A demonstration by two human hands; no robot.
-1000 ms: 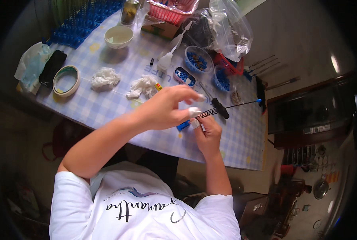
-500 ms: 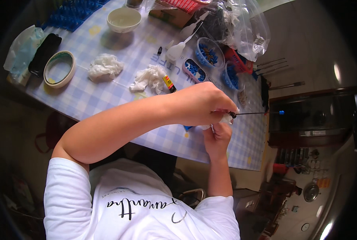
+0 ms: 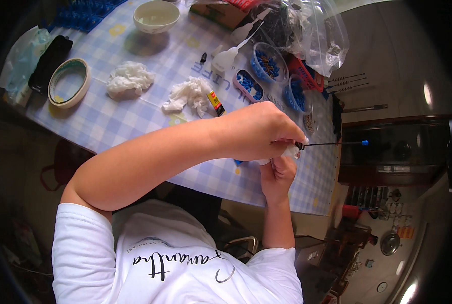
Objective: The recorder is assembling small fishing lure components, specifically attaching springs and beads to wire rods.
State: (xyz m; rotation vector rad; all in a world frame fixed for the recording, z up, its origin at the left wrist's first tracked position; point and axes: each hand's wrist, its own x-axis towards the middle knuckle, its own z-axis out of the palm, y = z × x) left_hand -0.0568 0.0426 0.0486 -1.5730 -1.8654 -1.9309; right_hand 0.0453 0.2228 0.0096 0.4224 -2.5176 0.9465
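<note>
My left hand [image 3: 269, 129] reaches across from the left with its fingers closed on a crumpled white tissue [image 3: 292, 150]. From that grip a thin dark rod [image 3: 332, 144] with a blue tip [image 3: 365, 143] sticks out to the right, past the table edge. Just below, my right hand [image 3: 279, 175] is closed in a pinch against the same tissue. What lies inside the tissue is hidden by the fingers. A small blue piece [image 3: 238, 162] shows under my left wrist; its kind cannot be made out.
On the checked tablecloth [image 3: 109, 119] lie wadded tissues [image 3: 130, 79], a tape roll [image 3: 69, 83], a yellow-and-black tube [image 3: 216, 103] and a white squeeze bulb [image 3: 225, 61]. Behind are a bowl [image 3: 156, 17] and tubs of small blue parts [image 3: 267, 63]. More thin rods [image 3: 347, 78] jut out at the right.
Both hands have shifted slightly right with the tissue and rod, and the view has moved a little. The grip of both hands looks the same.
</note>
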